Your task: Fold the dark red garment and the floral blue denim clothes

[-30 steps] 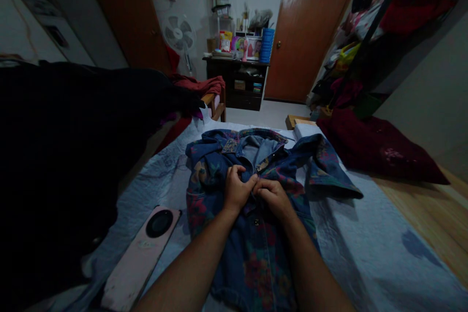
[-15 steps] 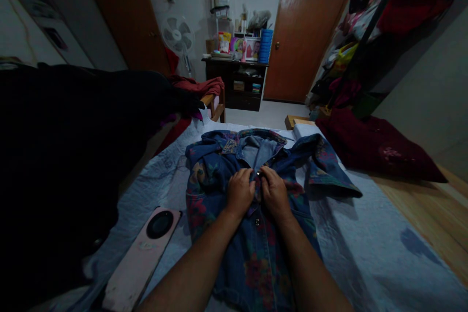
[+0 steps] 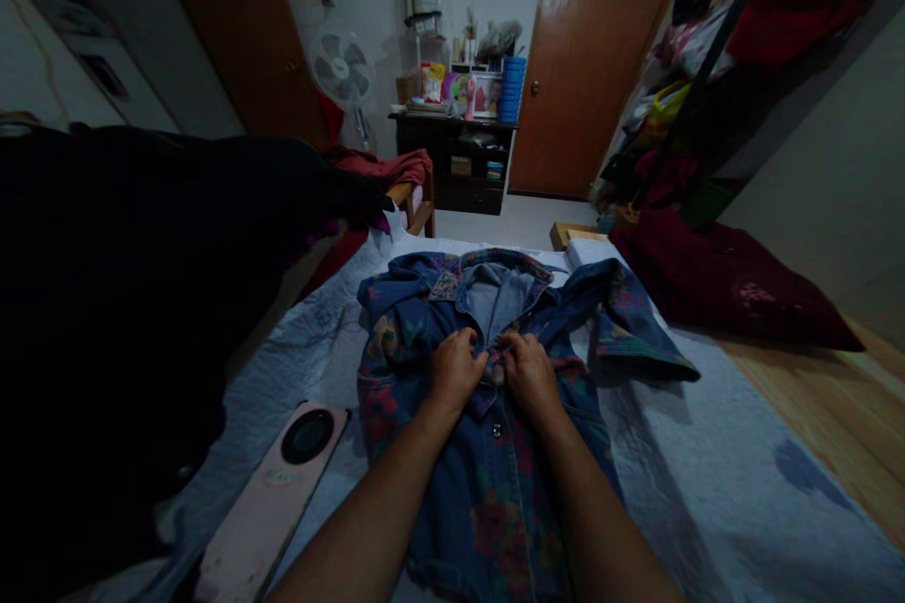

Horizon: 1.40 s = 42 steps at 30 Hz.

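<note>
Pinching a blue, floral-print denim jacket by its front edges, left hand and right hand hold cloth probably soft, light, best gripped there.

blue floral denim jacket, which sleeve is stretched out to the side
The sleeve on the right of the blue floral denim jacket, beside the dark-red fabric cushion; no outstretched sleeve shows on the left side.

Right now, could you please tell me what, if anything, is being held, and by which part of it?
A blue denim jacket with multicoloured flowers is held at its front opening, below the collar, by the left grip and right grip.
</note>
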Each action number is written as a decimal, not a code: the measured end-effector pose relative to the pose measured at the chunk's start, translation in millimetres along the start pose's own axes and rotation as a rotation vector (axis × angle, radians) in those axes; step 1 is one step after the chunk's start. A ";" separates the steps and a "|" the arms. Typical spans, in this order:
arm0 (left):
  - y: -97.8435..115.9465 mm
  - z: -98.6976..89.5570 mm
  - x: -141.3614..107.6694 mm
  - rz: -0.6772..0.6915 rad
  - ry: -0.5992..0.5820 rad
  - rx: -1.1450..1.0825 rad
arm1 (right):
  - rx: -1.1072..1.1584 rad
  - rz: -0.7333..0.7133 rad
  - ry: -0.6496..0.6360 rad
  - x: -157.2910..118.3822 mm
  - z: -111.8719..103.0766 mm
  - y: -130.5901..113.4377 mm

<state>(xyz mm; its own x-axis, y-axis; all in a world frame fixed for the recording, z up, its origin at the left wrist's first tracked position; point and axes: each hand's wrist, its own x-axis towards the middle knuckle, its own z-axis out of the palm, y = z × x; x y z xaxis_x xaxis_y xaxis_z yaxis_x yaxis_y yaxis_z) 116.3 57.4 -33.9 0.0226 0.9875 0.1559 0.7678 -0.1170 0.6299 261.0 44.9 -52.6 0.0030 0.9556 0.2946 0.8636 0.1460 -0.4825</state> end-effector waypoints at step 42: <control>-9.4 -0.3 14.9 -0.263 -0.129 -1.375 | 0.072 -0.016 -0.043 4.0 -3.5 -0.3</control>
<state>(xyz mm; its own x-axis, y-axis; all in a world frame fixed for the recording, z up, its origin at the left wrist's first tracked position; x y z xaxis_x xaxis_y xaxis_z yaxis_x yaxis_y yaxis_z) 109.2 73.2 -37.3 0.0932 0.9902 -0.1041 -0.4710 0.1360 0.8716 262.6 47.7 -48.5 -0.0337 0.9629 0.2679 0.8250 0.1781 -0.5363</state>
